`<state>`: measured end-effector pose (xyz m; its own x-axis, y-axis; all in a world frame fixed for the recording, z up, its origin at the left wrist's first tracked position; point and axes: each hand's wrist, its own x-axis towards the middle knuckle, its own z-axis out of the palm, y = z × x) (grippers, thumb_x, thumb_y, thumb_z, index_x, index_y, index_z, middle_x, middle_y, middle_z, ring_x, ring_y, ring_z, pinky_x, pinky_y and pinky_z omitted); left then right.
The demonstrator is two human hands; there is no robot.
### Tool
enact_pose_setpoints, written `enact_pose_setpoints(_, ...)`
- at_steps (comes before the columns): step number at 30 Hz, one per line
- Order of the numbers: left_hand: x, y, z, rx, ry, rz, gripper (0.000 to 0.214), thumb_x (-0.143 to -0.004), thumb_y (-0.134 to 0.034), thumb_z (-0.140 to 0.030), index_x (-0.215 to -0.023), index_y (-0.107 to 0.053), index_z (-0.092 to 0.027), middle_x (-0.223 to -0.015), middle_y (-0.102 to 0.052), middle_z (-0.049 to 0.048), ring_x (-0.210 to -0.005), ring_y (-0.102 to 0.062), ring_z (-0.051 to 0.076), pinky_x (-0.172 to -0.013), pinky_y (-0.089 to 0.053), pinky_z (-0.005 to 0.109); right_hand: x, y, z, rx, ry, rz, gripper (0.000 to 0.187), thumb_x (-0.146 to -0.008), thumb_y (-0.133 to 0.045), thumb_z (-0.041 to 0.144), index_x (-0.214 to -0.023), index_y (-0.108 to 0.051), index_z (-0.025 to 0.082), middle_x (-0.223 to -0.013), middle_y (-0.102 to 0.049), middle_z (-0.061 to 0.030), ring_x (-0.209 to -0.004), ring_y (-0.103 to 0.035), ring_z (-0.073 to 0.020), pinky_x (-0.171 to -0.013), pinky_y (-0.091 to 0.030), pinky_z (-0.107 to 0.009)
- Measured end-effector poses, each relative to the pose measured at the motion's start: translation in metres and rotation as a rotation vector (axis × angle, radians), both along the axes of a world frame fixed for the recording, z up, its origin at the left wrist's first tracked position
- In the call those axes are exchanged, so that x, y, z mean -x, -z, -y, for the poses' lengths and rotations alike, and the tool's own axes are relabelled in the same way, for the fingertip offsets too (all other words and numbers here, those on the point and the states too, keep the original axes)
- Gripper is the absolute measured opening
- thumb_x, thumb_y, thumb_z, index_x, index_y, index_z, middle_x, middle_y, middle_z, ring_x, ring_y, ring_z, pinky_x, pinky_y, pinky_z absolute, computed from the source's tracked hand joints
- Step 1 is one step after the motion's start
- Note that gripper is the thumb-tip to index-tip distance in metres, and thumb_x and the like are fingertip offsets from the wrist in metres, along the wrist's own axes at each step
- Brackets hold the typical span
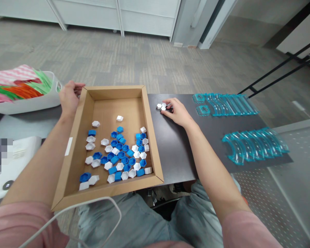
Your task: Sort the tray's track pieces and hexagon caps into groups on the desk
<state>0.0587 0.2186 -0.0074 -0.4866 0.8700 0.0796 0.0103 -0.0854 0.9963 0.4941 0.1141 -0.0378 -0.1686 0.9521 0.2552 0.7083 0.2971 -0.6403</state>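
Note:
A shallow cardboard box [116,89] sits in front of me, slightly turned. Inside it lie many small hexagonal pieces, among them a blue piece [120,129] and a white piece [95,124], mostly in its nearer half. My left hand [69,98] is closed around the box's far left corner, its fingers along the outside; the thumb is hidden. Right of the box, my right hand [176,111] bends over a small cluster of white hexagonal pieces [159,106] on the dark table. Its thumb and fingertips pinch one at the cluster's right side.
Clear teal curved plastic parts [229,105] stand in a row at the table's far right, with another row [255,144] nearer. A white bin [28,107] of colourful strips is at left. A white device [17,165] lies below it. A pale cable [93,203] crosses in front.

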Motion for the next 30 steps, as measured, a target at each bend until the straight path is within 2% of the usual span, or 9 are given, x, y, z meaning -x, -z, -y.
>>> enact_pose_setpoints(6, 0.0030, 0.0036, -0.0036, -0.010, 0.011, 0.009, 0.033, -0.103, -0.055, -0.030, -0.079, -0.072, -0.014, -0.073, -0.062, 0.0059, -0.069, -0.051, 0.015, -0.060, -0.036, 0.024, 0.0008, 0.0004, -0.0009, -0.016, -0.010, 0.026, 0.045, -0.094, -0.083, 0.033, -0.137, -0.075, 0.021, -0.132, -0.073, -0.0117, -0.101, -0.072, -0.0245, -0.100, -0.059, -0.044)
enact_pose_setpoints(11, 0.0041, 0.0056, -0.0055, -0.027, 0.006, 0.004, 0.038, -0.106, -0.060, -0.038, -0.078, -0.070, -0.014, -0.074, -0.062, 0.0052, -0.067, -0.052, 0.014, -0.061, -0.037, 0.026, 0.0021, 0.0001, -0.0023, -0.025, -0.047, 0.044, 0.046, -0.097, -0.081, 0.029, -0.143, -0.077, 0.023, -0.132, -0.072, -0.0107, -0.099, -0.072, -0.0230, -0.102, -0.059, -0.043)
enact_pose_setpoints(17, 0.0038, 0.0060, -0.0046, -0.016, 0.007, 0.040, 0.042, -0.110, -0.047, -0.025, -0.081, -0.074, -0.011, -0.076, -0.065, 0.0059, -0.068, -0.055, 0.013, -0.061, -0.037, 0.023, 0.0003, 0.0017, -0.0044, -0.042, -0.094, 0.023, 0.037, -0.100, -0.082, 0.029, -0.137, -0.084, 0.027, -0.124, -0.072, -0.0093, -0.098, -0.071, -0.0236, -0.104, -0.060, -0.044)
enact_pose_setpoints(21, 0.0038, 0.0066, -0.0046, -0.026, 0.006, 0.045, 0.040, -0.110, -0.050, -0.026, -0.081, -0.074, -0.011, -0.077, -0.065, 0.0060, -0.066, -0.055, 0.012, -0.060, -0.038, 0.022, 0.0004, 0.0007, -0.0038, -0.044, -0.096, 0.018, 0.039, -0.099, -0.082, 0.028, -0.138, -0.085, 0.026, -0.123, -0.071, -0.0099, -0.097, -0.071, -0.0239, -0.103, -0.062, -0.044)
enact_pose_setpoints(26, 0.0022, 0.0048, -0.0048, -0.019, 0.001, 0.057, 0.041, -0.110, -0.048, -0.024, -0.080, -0.073, -0.012, -0.075, -0.064, 0.0056, -0.066, -0.054, 0.012, -0.061, -0.038, 0.022, -0.0001, -0.0011, -0.0024, -0.037, -0.101, 0.020, 0.043, -0.099, -0.081, 0.028, -0.142, -0.084, 0.031, -0.125, -0.071, -0.0093, -0.097, -0.070, -0.0241, -0.102, -0.062, -0.045)
enact_pose_setpoints(30, 0.0003, 0.0030, -0.0029, -0.026, -0.007, 0.050, 0.041, -0.110, -0.047, -0.022, -0.079, -0.073, -0.012, -0.076, -0.065, 0.0061, -0.067, -0.055, 0.013, -0.061, -0.039, 0.022, -0.0005, -0.0004, -0.0027, -0.028, -0.105, 0.011, 0.039, -0.100, -0.082, 0.029, -0.139, -0.085, 0.031, -0.126, -0.070, -0.0097, -0.098, -0.069, -0.0238, -0.100, -0.063, -0.044)
